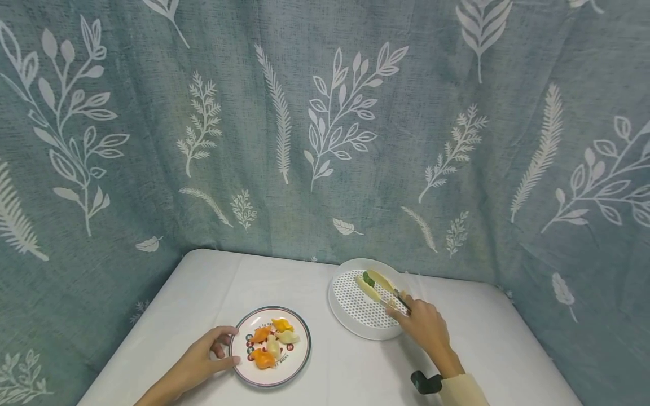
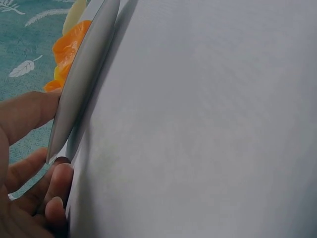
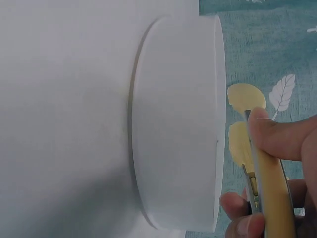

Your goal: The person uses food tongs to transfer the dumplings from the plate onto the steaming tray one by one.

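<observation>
At the left, a white plate (image 1: 297,361) with a dark rim and a printed pattern bears several small dumplings (image 1: 264,358) in orange, yellow and cream. My left hand (image 1: 203,358) holds this plate by its near-left edge, thumb and fingers at the rim; the left wrist view shows the plate's side (image 2: 86,79) between them. My right hand (image 1: 424,327) grips yellow tongs (image 1: 383,279) over a round white steamer basket (image 1: 339,321) with a perforated floor. A small green piece (image 1: 368,278) shows between the tong tips. From the side, the tips (image 3: 242,99) appear above the basket's rim.
A white cloth (image 1: 315,316) covers the table. Behind it and at both sides hangs a blue-green curtain (image 1: 254,169) with white leaf prints. On the right wrist sits a dark device (image 1: 425,383) by a pale sleeve (image 1: 462,390).
</observation>
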`<state>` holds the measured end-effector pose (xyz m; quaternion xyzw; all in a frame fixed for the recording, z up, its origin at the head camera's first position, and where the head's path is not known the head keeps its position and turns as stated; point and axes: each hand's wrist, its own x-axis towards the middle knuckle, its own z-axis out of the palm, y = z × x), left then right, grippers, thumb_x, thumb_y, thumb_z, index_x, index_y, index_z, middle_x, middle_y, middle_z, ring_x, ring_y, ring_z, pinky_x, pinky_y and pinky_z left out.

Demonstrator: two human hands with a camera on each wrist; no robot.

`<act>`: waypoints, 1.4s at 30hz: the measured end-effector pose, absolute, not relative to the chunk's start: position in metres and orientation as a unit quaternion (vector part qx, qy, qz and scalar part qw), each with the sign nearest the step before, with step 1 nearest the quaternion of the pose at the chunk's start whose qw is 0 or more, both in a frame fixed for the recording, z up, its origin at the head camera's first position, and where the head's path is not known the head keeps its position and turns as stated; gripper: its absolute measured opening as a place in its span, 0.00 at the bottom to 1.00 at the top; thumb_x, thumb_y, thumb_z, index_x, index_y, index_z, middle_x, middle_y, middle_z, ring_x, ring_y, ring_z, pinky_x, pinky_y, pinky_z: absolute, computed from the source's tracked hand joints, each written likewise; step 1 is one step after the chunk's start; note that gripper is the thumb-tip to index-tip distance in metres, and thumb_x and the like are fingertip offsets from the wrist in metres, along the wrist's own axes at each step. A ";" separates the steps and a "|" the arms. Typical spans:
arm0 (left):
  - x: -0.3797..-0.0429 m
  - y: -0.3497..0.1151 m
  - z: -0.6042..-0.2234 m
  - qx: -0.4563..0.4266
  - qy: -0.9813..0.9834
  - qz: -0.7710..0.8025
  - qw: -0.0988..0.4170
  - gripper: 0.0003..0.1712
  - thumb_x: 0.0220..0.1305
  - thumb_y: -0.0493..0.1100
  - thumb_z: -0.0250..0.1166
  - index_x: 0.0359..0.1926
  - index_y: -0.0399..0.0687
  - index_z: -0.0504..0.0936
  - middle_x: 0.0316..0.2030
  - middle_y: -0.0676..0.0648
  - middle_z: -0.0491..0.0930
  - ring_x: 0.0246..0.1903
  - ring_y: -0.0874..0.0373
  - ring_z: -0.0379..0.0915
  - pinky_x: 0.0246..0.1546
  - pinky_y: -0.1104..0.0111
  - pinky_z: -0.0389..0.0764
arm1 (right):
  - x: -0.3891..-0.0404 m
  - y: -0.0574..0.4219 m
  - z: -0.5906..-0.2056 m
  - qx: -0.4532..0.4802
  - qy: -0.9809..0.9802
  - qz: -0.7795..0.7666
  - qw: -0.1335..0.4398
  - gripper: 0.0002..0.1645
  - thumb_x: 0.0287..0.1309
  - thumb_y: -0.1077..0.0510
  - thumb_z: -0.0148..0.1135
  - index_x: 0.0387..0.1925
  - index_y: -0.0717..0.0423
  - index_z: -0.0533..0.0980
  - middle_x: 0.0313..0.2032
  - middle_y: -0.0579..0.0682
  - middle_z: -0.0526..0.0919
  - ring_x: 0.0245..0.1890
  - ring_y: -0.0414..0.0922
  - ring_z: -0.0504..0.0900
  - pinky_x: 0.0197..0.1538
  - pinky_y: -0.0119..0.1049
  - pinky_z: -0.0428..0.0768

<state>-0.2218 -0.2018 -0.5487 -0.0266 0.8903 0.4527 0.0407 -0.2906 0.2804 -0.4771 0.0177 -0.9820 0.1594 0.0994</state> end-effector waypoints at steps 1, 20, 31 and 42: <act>-0.222 -0.202 -0.549 -0.025 0.890 0.453 0.039 0.41 0.48 0.51 0.84 0.62 0.47 0.78 0.44 0.52 0.78 0.35 0.58 0.69 0.32 0.67 0.71 | -0.288 0.278 -0.477 0.017 -0.981 0.164 0.099 0.48 0.61 0.32 0.68 0.65 0.68 0.74 0.29 0.54 0.79 0.26 0.47 0.72 0.25 0.40 0.68; -0.222 -0.203 -0.548 -0.026 0.890 0.453 0.037 0.41 0.47 0.52 0.84 0.62 0.48 0.78 0.43 0.53 0.79 0.35 0.58 0.69 0.31 0.67 0.72 | -0.242 0.222 -0.477 0.102 -0.966 0.198 0.133 0.36 0.53 0.37 0.76 0.54 0.59 0.84 0.22 0.39 0.70 0.22 0.37 0.66 0.24 0.33 0.66; -0.220 -0.202 -0.546 -0.024 0.885 0.462 0.038 0.41 0.47 0.50 0.84 0.62 0.48 0.78 0.43 0.53 0.78 0.34 0.57 0.69 0.28 0.67 0.72 | -0.219 0.198 -0.488 0.188 -0.952 0.197 0.141 0.42 0.50 0.30 0.73 0.54 0.58 0.84 0.23 0.34 0.70 0.23 0.31 0.63 0.25 0.30 0.66; -0.222 -0.202 -0.546 -0.026 0.886 0.461 0.046 0.41 0.47 0.50 0.84 0.62 0.48 0.78 0.43 0.51 0.78 0.36 0.57 0.69 0.31 0.67 0.71 | -0.207 0.188 -0.494 0.205 -0.955 0.200 0.073 0.38 0.54 0.30 0.70 0.54 0.53 0.84 0.25 0.34 0.70 0.23 0.33 0.65 0.28 0.31 0.67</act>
